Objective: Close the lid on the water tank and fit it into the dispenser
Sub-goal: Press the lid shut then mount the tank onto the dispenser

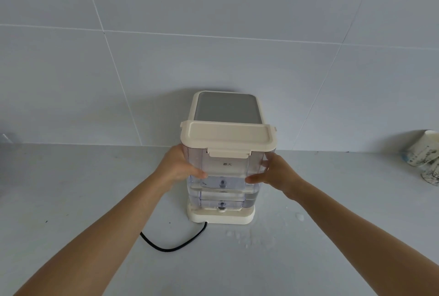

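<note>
A clear plastic rectangular water tank (223, 184) stands upright at the near side of a cream-coloured water dispenser with a grey top panel (228, 107), its lower end just over or on the dispenser's cream base plate (222, 217); whether it is fully seated cannot be told. The flat cream plastic lid (226, 136) lies closed across the top of the tank, with its front latch tab (229, 153) folded down over the rim. Water fills the lower part of the tank, and a small printed marking shows on the front wall below the latch. The left hand (177, 165) is wrapped around the tank's left side, thumb lying across the front face, and the right hand (275, 174) clasps the right side in the same way, fingers pressed to the clear wall, so both hands are holding the tank between them. The dispenser stands on a pale grey desk (83, 200) against a wall of large light grey tiles (213, 22). A black power cord (173, 246) curls out from the base over the desk towards the near left. Small drops of water (242, 236) lie on the desk just beside the base on its right. Far to the right, patterned white cups (425, 153) stand near the wall.
</note>
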`<state>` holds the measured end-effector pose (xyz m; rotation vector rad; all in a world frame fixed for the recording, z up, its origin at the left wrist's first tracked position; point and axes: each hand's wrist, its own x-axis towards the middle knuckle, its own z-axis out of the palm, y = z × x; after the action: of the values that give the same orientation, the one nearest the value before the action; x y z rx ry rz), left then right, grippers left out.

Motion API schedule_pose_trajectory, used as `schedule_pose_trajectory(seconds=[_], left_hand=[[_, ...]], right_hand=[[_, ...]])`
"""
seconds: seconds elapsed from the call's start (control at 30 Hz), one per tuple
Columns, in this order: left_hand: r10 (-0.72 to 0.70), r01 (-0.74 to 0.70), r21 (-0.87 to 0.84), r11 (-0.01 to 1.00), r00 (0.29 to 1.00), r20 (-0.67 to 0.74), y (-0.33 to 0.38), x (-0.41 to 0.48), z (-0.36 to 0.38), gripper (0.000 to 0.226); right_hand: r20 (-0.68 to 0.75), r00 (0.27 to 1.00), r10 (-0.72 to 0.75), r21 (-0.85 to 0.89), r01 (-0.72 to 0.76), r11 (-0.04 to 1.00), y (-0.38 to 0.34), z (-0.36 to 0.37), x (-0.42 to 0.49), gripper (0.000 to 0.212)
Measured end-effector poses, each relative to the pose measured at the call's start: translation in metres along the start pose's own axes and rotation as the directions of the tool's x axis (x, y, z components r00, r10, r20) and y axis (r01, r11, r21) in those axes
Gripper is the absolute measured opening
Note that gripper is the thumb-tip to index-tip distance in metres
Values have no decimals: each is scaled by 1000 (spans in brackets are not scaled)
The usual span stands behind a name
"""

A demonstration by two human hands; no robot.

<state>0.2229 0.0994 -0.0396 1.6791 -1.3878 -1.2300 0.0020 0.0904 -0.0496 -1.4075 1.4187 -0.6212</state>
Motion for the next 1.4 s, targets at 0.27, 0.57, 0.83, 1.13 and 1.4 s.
schedule_pose_trajectory(seconds=[0.27,0.57,0.83,1.13,1.4], left_hand=[[-16,16,20,1000,1000,-18,-18,7,2,59],[-8,8,17,1000,1000,-23,-28,13,4,61],[6,-6,37,999,1000,-12,-32,13,5,48],[24,-24,69,997,1000,3,-35,11,5,53],[108,-109,49,993,994,14,-37,0,6,52]], right_hand=[[-17,999,29,-18,-29,999,12,4,3,82],[-23,999,30,-17,-30,999,19,7,7,83],[-9,999,37,12,-37,999,24,8,8,85],[21,999,38,33,-39,999,27,8,10,88],[78,997,15,-19,-13,1000,26,5,5,88]])
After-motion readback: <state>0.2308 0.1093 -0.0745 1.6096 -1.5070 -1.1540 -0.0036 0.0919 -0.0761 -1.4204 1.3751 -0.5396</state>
